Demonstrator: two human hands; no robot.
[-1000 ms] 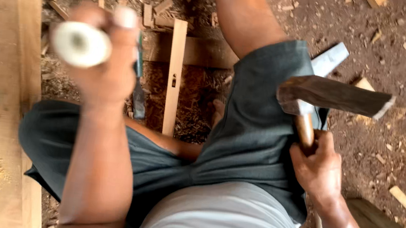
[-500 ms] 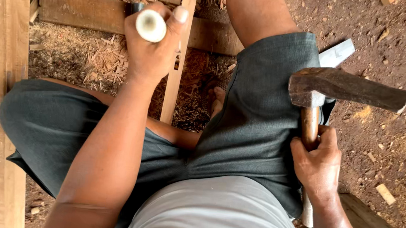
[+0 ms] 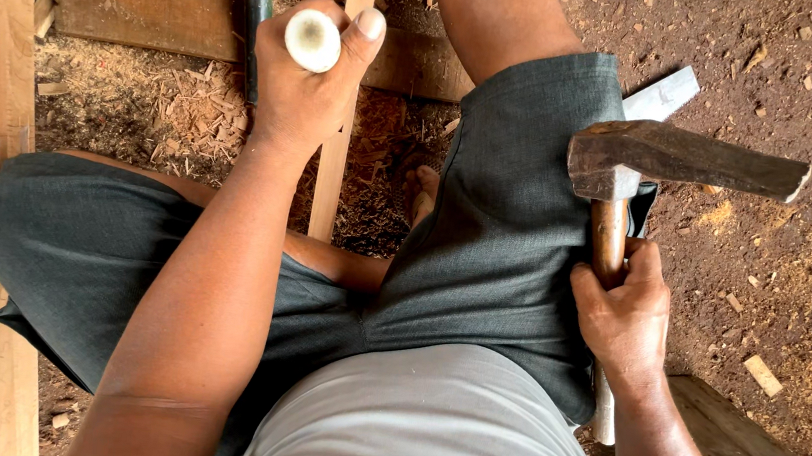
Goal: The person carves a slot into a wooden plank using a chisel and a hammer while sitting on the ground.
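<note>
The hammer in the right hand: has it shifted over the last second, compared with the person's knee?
Barely. The hammer hangs raised beside the right knee as before, gripped by the right hand; its apparent shift mostly follows the camera.

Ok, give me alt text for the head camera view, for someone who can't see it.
Seated person's left hand grips a white round-ended tool handle over a narrow pale wooden strip; the right hand holds a wooden-handled steel hammer beside the knee, above wood shavings.

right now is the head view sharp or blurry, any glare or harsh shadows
Head view: sharp, soft even daylight, no harsh shadows; the left hand holds a round white handle end, bright but not glaring; the rusty steel hammer head in the right hand is crisp.
</note>
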